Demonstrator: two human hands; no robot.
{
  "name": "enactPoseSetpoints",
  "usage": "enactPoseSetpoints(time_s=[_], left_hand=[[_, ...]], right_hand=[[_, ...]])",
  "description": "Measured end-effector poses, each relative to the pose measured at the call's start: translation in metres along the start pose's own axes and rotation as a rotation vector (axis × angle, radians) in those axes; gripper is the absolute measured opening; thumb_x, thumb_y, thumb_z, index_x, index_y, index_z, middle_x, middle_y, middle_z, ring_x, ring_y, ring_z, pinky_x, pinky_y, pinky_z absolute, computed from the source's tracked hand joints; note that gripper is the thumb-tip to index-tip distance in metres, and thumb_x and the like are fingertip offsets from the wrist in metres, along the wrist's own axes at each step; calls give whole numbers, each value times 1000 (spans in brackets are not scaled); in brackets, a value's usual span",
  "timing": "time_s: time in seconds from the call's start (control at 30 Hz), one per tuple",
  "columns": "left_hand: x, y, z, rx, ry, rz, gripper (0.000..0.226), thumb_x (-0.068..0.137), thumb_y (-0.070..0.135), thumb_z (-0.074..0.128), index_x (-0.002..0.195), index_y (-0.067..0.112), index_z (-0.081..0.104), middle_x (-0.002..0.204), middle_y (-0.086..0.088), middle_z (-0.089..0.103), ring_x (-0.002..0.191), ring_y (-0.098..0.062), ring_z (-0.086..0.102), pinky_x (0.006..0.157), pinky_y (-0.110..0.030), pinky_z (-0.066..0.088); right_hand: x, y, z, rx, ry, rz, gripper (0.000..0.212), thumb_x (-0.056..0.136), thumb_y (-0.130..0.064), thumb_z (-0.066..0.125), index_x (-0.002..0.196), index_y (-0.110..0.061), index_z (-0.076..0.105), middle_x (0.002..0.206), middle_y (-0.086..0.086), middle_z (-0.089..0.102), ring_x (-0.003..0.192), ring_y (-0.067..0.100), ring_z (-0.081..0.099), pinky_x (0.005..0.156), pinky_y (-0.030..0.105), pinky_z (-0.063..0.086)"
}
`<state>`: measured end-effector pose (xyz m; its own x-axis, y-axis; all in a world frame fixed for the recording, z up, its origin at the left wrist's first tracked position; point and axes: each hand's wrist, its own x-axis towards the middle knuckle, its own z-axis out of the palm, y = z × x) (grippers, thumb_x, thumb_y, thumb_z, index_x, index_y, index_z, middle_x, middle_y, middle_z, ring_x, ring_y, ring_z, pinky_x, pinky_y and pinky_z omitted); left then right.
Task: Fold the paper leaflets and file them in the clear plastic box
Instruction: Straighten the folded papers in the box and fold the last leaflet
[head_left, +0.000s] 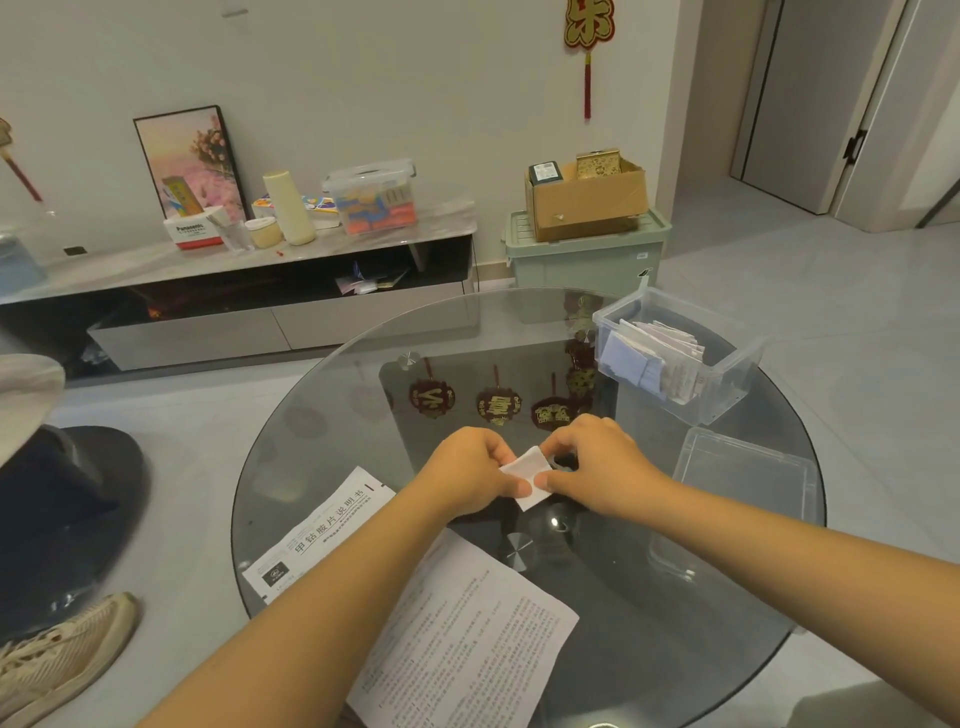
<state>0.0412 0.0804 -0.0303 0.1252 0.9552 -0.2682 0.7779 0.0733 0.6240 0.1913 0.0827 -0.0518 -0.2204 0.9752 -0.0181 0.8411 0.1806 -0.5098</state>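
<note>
You have the small folded leaflet (527, 475) pinched between both hands (470, 470) (597, 467) just above the glass worktop (649, 597); it looks light, thin and springy, so grip its edges and press the creases before carrying it to the clear box (727, 382).

Head camera looks down, close over table (363, 395).

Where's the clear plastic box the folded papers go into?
In the head view, the clear plastic box sits at the far right edge of the round glass table, beyond its lid, already holding folded papers.
</note>
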Motion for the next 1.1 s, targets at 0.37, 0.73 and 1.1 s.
enactPoseSetpoints(time_s=[0.37, 0.73, 1.1], left_hand=[[5, 22, -30, -633, -45, -3, 12, 75, 15, 77, 85, 15, 71, 70, 5, 69, 56, -3, 55, 51, -16, 35], [44, 101, -28, -612, 140, 141, 16, 70, 4, 80, 76, 11, 67, 64, -4, 68, 55, -12, 61, 52, -17, 48], [124, 138, 7, 370, 204, 629, 32, 95, 19, 37, 114, 20, 63, 115, 5, 62, 109, -15, 49, 100, -33, 20]], right_hand=[[6, -7, -57, 675, 52, 103, 12, 86, -25, 66, 82, -15, 72, 66, 0, 64, 52, 8, 49, 52, 18, 39], [21, 26, -126, 757, 164, 199, 10, 87, -13, 64, 89, -6, 72, 63, 8, 68, 46, 9, 58, 54, 19, 51], [45, 76, -137, 28, 642, 282, 16, 90, -22, 59, 92, -20, 74, 88, -2, 70, 78, 20, 61, 62, 26, 42]])
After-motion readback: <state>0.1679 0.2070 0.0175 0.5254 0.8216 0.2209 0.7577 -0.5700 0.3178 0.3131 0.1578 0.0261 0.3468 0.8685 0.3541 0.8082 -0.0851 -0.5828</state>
